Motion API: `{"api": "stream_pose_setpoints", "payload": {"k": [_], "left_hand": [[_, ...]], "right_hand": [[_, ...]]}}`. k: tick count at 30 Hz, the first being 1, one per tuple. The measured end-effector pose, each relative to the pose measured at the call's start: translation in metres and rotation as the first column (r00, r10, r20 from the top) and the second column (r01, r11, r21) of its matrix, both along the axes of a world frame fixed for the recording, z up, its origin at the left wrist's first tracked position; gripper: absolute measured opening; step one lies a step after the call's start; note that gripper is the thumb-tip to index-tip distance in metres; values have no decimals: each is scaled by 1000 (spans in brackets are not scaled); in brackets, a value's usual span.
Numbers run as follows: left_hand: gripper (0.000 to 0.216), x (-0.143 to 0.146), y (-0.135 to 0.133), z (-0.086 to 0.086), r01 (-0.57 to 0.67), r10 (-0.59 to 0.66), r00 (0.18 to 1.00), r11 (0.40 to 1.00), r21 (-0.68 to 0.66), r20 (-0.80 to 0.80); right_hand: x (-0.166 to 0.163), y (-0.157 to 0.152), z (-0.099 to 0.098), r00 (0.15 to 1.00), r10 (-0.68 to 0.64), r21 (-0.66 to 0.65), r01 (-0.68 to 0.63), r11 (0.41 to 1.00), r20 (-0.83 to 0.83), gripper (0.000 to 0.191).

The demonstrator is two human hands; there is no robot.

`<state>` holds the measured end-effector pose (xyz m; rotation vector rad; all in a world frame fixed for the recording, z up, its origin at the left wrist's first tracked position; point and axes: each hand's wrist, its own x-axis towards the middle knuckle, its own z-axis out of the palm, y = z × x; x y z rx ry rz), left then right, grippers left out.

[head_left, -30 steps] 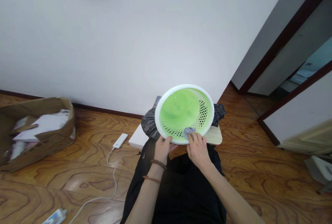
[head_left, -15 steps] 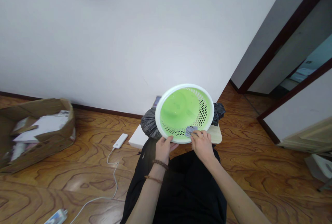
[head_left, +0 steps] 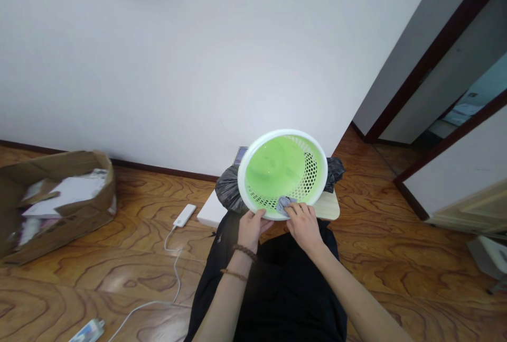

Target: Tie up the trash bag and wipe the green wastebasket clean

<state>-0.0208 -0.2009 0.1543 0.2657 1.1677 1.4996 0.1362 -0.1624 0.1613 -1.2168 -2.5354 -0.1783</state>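
Observation:
A round green basket with a white rim (head_left: pixel 277 170) is tilted with its opening toward me, its side wall full of small holes. My left hand (head_left: pixel 250 228) grips the near rim from below, beaded bracelets on the wrist. My right hand (head_left: pixel 303 223) is closed on a small grey cloth (head_left: pixel 283 203) and presses it against the inside of the perforated wall near the rim. Behind the basket lies a crumpled black plastic bag (head_left: pixel 228 194) on a small light wooden table (head_left: pixel 328 206).
On the wooden floor at left is an open cardboard box (head_left: pixel 59 199) with papers in it. A white power bank (head_left: pixel 184 215) with a cable lies near a white board (head_left: pixel 209 213). A doorway (head_left: pixel 447 120) opens at the right. My dark clothing fills the bottom centre.
The right hand and the cloth slid slightly right along the inner wall, then back left. The basket and the left hand stayed almost still.

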Motion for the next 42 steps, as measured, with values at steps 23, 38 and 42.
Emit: {"api": "stream_pose_setpoints", "payload": {"k": [23,38,42], "left_hand": [[33,-14,-2,8,-32,45,983,997,76,-180],[36,0,-6,6,-33,40,996,995,91,-74],[35,0,-6,4,-25,30,999,994,108,-42]], "right_hand": [[-6,0,6,998,70,-61,-71,996,-6,24],[-10,-16,0,994,22,-90,-32,995,-103,20],[-5,-14,2,996,9,-74,-16,997,-86,21]]}}
